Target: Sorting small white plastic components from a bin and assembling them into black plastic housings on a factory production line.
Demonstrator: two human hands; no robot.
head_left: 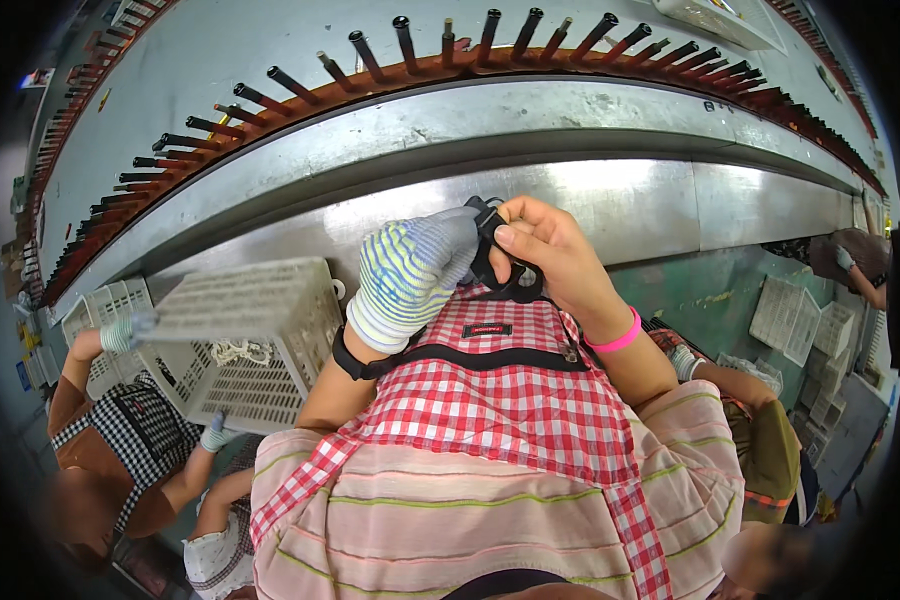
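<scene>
My left hand [405, 262], in a striped knit glove with grey fingertips, is closed on a black strap-like piece [520, 287] in front of my chest. Bare fingers of my right hand [555, 248] pinch the same piece from the other side, thumb against its upper part. It has a small stiff dark part at the top and a loop hanging below, over my red checked apron [510, 400]. Its exact kind cannot be made out. A dark band circles my left wrist, and a pink band [618, 332] my right.
Ahead runs a metal ledge [610, 205], with a line of upright black-tipped rods [405, 42] beyond it. On the left, a person in gloves holds a tilted white crate [255, 385] with pale cord-like things inside. Another person's gloved hand [685, 362] is close on the right; crates [785, 320] stand farther off.
</scene>
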